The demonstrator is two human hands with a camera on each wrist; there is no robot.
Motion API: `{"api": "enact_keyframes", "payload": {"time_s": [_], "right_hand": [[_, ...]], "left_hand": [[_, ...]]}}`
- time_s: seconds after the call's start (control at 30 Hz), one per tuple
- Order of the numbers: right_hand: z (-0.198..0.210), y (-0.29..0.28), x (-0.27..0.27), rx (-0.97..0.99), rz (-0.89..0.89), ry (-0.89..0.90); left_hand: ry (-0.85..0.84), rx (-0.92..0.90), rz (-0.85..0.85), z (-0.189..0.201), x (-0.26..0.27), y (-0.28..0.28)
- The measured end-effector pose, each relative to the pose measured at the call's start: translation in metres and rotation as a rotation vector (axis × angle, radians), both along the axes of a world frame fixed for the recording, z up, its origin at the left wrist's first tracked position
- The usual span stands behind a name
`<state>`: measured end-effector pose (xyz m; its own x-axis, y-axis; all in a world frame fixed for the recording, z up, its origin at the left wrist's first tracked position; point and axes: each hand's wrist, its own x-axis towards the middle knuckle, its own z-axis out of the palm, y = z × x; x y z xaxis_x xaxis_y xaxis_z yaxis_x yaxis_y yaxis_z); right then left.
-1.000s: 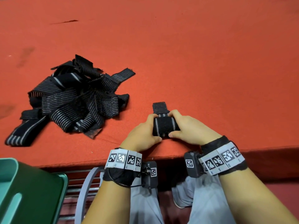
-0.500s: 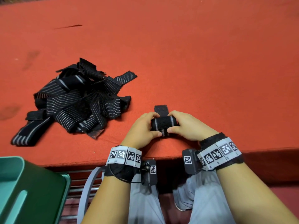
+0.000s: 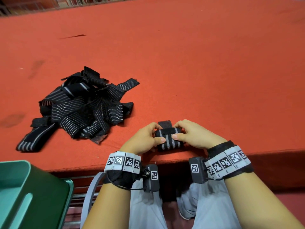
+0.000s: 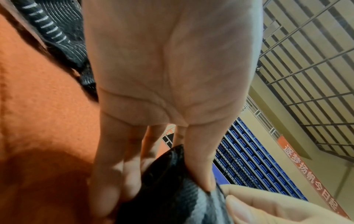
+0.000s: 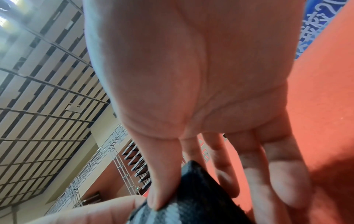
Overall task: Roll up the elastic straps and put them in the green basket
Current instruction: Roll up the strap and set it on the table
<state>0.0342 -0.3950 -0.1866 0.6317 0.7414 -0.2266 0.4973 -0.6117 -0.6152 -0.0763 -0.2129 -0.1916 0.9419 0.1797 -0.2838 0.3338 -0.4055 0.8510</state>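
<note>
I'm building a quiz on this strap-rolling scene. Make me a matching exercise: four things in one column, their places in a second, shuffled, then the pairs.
Things:
1. rolled strap
2. pile of loose straps
3. green basket
4. loose end of the strap

Places:
A. below the table edge, lower left
B. gripped between the left hand and the right hand
C. heaped on the orange table, left of the hands
D. flat on the table just beyond the roll

Pairs: 1-B, 2-C, 3-A, 4-D
</note>
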Motion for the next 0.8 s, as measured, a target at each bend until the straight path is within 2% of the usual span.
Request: {"api": "enact_keyframes", "payload": {"time_s": [0.1, 0.2, 0.3, 0.47, 0.63, 0.8], "right_hand": [[0.001, -0.002, 0.000, 0.052, 0.027, 0.041], [-0.001, -0.001, 0.000, 0.043, 0.074, 0.060], [-0.004, 0.001, 0.005, 0.062, 0.037, 0.035], [-0.001, 0.003, 0.011, 0.052, 0.052, -0.004], [-0.001, 0.007, 0.013, 0.078, 0.055, -0.027], [0.000, 0.009, 0.009, 0.156, 0.009, -0.091]], "left_hand": [[0.014, -0.006, 0.027, 0.000, 0.000, -0.002], [-0.006, 0.110, 0.028, 0.000, 0.002, 0.001], [-0.021, 0.206, -0.003, -0.002, 0.006, 0.005], [-0.157, 0.312, -0.028, -0.004, 0.006, 0.004], [-0.190, 0.325, -0.015, -0.009, 0.005, 0.009], [-0.148, 0.312, 0.002, -0.005, 0.015, 0.012]]}}
